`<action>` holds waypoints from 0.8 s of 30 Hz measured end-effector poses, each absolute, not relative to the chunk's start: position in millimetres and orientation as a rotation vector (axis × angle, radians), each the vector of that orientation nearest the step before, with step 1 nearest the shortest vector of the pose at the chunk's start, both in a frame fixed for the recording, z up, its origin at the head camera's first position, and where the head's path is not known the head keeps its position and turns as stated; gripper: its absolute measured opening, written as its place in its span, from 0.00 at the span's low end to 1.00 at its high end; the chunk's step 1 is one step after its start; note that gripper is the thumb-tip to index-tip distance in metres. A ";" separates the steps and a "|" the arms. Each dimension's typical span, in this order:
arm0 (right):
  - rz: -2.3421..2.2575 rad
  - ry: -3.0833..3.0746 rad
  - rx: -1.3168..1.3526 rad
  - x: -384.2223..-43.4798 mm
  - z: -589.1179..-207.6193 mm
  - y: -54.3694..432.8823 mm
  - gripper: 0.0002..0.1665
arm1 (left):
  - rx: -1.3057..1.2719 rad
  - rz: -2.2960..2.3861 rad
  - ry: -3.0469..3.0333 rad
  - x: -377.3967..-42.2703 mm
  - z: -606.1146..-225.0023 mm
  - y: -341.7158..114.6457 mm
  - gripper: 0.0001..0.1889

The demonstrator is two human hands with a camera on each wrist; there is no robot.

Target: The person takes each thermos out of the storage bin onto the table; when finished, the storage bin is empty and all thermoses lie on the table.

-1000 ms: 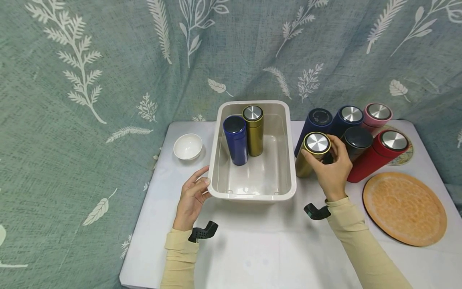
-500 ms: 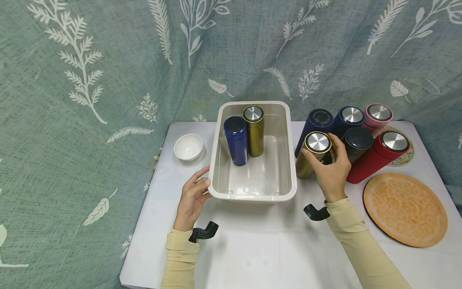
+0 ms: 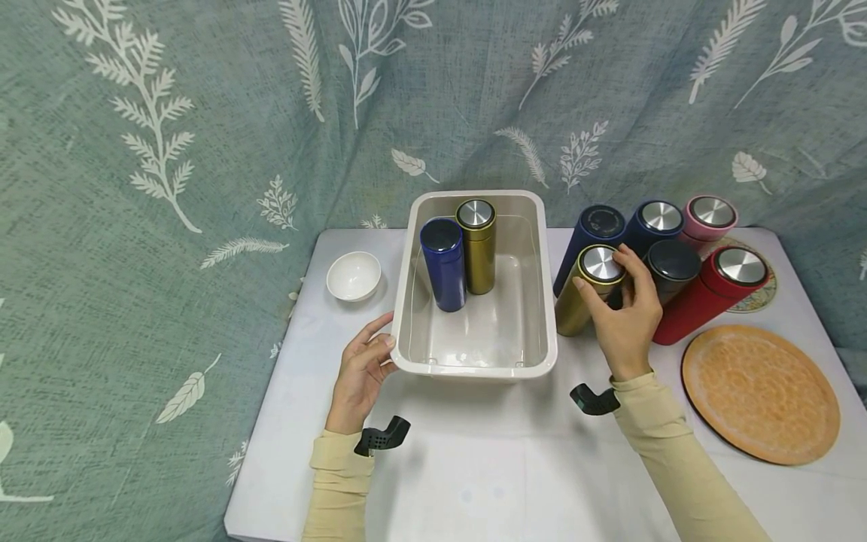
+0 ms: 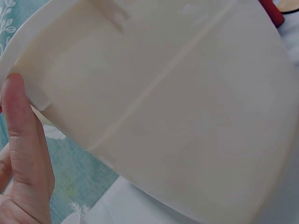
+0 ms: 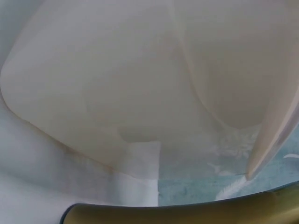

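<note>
My left hand (image 3: 359, 376) holds the left front corner of a beige plastic bin (image 3: 474, 370), thumb at the rim. In the left wrist view the thumb (image 4: 21, 135) lies along the bin's outer wall. Inside the bin stand a blue thermos bottle (image 3: 445, 275) and a gold one (image 3: 481, 260) with a silver lid. Just right of the bin, my right hand (image 3: 626, 324) pinches the lid end of another gold thermos bottle (image 3: 574, 305) between thumb and fingers. This bottle's side also shows along the bottom of the right wrist view.
Behind and right of the right hand stand a dark blue bottle (image 3: 601, 222), a silver-lidded blue one (image 3: 658, 218), a pink one (image 3: 710, 212), a black one (image 3: 673, 260) and a red one (image 3: 704, 293). A round tan board (image 3: 760, 395) and white bowl (image 3: 354, 276) flank them and the bin.
The held gold bottle's lid has shifted slightly right, and my right thumb and index finger have moved round its rim. The left hand and bin stay put.
</note>
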State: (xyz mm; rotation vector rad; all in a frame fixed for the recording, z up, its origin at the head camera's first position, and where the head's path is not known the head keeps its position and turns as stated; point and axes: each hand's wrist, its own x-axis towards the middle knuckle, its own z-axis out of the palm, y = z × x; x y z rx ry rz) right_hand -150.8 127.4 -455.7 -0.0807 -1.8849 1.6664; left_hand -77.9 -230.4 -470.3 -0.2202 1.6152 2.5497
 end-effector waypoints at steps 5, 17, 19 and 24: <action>1.659 -1.888 -0.078 -149.9 -450.3 127.3 0.31 | -0.217 2.546 1.615 -77.9 -470.5 -230.8 0.28; 1.565 -1.942 -0.030 -144.5 -418.1 125.5 0.28 | -0.178 2.562 1.588 -78.2 -470.7 -230.9 0.27; 1.562 -1.940 0.011 -146.1 -414.1 126.6 0.28 | -0.174 2.561 1.586 -78.1 -470.7 -231.0 0.28; 1.584 -1.929 0.084 -150.1 -402.1 125.8 0.28 | -0.185 2.553 1.603 -78.2 -470.7 -230.8 0.28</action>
